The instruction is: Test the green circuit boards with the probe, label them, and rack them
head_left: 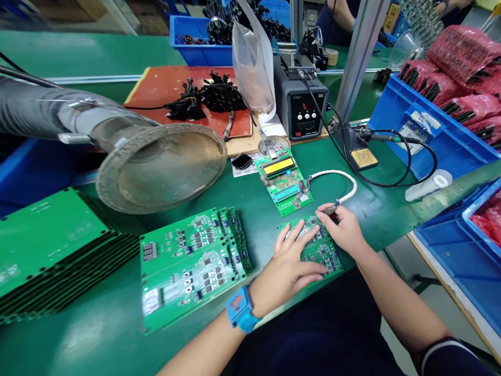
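Note:
My left hand point(291, 261), a blue wristband behind it, lies flat with fingers spread on a green circuit board point(326, 253) near the table's front edge. My right hand point(344, 228) is closed in a pinch on the plug end of a white cable point(344, 185), pressed against the board's far edge. That cable curves back to a green programmer board with a lit yellow display point(284, 181) just beyond.
A stack of green boards point(193, 261) lies left of my hands, a larger pile point(50, 250) at far left. A grey fume funnel point(160, 167) overhangs them. Soldering station point(303, 104), iron stand point(362, 156), blue bins with pink bags point(450, 99) stand behind and right.

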A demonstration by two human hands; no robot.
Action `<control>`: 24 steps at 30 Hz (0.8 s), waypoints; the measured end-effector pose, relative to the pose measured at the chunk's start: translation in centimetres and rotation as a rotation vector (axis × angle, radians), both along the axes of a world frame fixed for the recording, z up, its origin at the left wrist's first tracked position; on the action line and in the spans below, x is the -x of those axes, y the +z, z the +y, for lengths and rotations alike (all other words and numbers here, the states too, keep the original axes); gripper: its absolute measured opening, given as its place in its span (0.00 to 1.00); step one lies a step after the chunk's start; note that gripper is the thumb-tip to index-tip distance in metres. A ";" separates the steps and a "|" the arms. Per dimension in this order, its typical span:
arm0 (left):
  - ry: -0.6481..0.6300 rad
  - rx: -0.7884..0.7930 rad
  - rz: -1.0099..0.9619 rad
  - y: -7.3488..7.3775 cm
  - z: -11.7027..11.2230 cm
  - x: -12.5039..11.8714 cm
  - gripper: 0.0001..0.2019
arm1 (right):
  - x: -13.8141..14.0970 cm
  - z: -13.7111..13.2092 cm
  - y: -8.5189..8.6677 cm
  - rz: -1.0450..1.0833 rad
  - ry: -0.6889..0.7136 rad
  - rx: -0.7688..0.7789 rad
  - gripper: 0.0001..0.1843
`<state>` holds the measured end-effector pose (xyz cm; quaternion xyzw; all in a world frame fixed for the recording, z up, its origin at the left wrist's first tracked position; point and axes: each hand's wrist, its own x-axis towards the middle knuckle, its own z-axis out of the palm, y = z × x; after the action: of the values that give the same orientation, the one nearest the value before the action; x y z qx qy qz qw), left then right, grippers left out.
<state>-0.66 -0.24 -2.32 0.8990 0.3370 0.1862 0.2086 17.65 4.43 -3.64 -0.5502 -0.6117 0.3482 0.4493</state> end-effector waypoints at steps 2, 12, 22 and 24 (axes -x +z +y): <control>-0.015 0.010 0.011 0.2 0.1 -0.1 0.08 | 0.0 0.0 0.0 0.002 0.004 0.002 0.08; -0.014 0.029 -0.016 -0.1 0.2 0.0 0.05 | 0.0 0.0 0.2 -0.006 0.004 0.000 0.08; 0.090 -0.013 -0.051 -0.9 0.1 0.4 0.35 | 0.1 0.0 0.1 -0.014 -0.001 -0.003 0.09; 0.122 -0.022 -0.012 -0.9 0.2 0.4 0.42 | 0.1 0.0 0.1 -0.011 0.001 0.001 0.09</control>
<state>-1.04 -0.05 -3.24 0.8779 0.3879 0.2077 0.1889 17.58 4.39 -3.51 -0.5519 -0.6142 0.3456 0.4457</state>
